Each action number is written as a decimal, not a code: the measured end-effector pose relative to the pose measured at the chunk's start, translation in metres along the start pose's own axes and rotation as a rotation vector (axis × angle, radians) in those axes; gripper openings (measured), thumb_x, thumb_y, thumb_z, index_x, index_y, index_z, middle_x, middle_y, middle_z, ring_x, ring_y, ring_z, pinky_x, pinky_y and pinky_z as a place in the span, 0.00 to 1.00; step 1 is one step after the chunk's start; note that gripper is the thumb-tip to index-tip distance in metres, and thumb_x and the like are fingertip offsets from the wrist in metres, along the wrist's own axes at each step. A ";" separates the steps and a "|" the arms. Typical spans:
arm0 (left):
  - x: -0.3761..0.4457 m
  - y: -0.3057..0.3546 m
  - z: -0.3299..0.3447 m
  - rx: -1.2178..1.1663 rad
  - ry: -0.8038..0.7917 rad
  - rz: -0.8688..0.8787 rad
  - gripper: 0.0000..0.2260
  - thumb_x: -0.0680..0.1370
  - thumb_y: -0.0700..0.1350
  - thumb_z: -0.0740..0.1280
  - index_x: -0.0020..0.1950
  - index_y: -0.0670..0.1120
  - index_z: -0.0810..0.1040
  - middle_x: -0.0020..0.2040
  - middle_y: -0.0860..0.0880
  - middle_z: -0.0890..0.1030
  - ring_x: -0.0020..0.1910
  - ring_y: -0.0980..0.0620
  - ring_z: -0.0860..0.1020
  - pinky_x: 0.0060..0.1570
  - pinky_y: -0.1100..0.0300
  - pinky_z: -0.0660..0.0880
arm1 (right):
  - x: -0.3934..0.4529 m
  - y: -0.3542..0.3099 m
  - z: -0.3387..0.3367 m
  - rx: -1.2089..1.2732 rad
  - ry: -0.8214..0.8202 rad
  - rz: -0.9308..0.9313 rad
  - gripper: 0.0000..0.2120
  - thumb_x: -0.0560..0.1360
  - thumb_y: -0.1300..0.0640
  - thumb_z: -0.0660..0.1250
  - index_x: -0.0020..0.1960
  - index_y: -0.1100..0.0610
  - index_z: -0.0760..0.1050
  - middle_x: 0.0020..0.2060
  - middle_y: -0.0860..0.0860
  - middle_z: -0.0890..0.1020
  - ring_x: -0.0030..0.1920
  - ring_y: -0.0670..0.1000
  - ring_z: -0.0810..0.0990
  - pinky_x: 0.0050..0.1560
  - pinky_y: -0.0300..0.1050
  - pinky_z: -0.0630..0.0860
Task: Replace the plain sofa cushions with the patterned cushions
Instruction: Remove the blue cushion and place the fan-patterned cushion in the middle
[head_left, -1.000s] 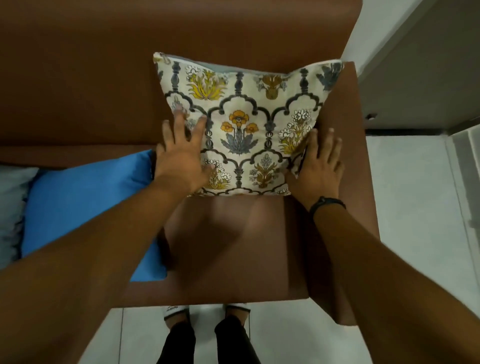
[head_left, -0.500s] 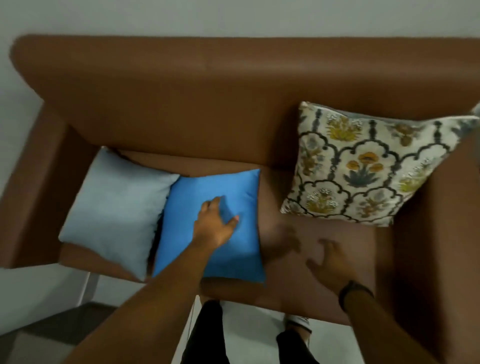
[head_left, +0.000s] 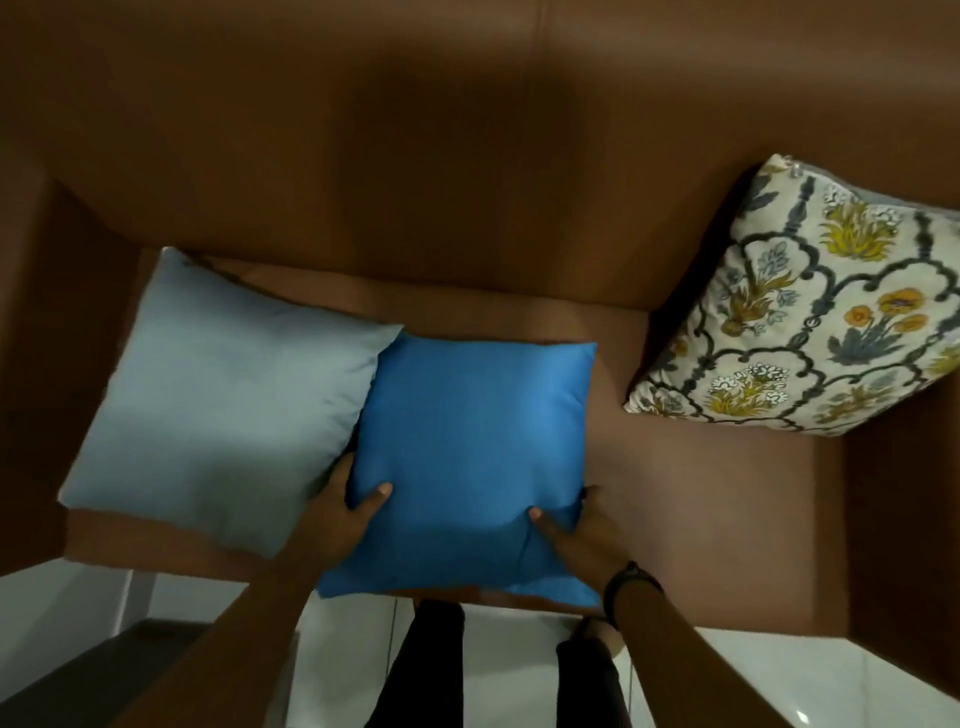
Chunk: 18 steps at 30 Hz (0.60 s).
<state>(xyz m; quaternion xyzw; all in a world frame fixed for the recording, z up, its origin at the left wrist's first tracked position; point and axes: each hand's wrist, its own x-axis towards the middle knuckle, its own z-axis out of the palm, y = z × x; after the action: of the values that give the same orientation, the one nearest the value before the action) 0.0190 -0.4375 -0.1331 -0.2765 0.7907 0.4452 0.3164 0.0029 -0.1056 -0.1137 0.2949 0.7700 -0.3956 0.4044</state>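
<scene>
A plain bright blue cushion (head_left: 467, 447) lies in the middle of the brown sofa (head_left: 415, 171) seat, its front edge over the seat's edge. My left hand (head_left: 348, 512) grips its lower left side, thumb on top. My right hand (head_left: 576, 532) grips its lower right side, thumb pressed into the fabric. A plain light grey-blue cushion (head_left: 223, 395) lies to the left, touching the blue one. A patterned floral cushion (head_left: 810, 322) leans in the sofa's right corner.
The sofa's armrests rise at the left (head_left: 47, 338) and right (head_left: 909, 519). White tiled floor (head_left: 779, 686) shows below the seat, with my legs in dark trousers (head_left: 421, 670) against the sofa front. A dark mat (head_left: 88, 670) lies at the lower left.
My hands left the patterned cushion in the right corner and moved left. Both have now taken hold of the blue cushion's front corners, and the view has closed in on the seat.
</scene>
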 end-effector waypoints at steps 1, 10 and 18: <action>-0.002 0.004 -0.009 0.055 -0.015 -0.020 0.34 0.78 0.62 0.68 0.82 0.55 0.63 0.77 0.49 0.72 0.73 0.44 0.72 0.72 0.48 0.69 | -0.008 0.000 -0.001 -0.027 -0.002 0.011 0.35 0.74 0.41 0.77 0.70 0.58 0.66 0.63 0.53 0.79 0.56 0.54 0.78 0.57 0.48 0.75; -0.008 0.140 -0.101 -0.072 -0.165 -0.038 0.23 0.81 0.61 0.64 0.73 0.53 0.75 0.65 0.52 0.80 0.58 0.52 0.80 0.55 0.58 0.74 | -0.065 -0.091 -0.109 0.191 0.169 0.014 0.17 0.79 0.41 0.72 0.53 0.55 0.81 0.40 0.50 0.87 0.36 0.49 0.86 0.36 0.44 0.81; 0.045 0.228 -0.136 -0.419 -0.388 -0.244 0.41 0.72 0.79 0.55 0.51 0.42 0.81 0.34 0.42 0.83 0.25 0.47 0.78 0.25 0.60 0.75 | -0.022 -0.202 -0.202 0.112 0.094 0.131 0.26 0.84 0.35 0.59 0.44 0.57 0.75 0.19 0.53 0.78 0.12 0.46 0.69 0.14 0.30 0.61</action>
<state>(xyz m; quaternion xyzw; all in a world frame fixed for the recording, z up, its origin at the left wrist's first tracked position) -0.2088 -0.4616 0.0091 -0.3382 0.5677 0.6017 0.4487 -0.2214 -0.0411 0.0532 0.3848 0.7438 -0.3967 0.3758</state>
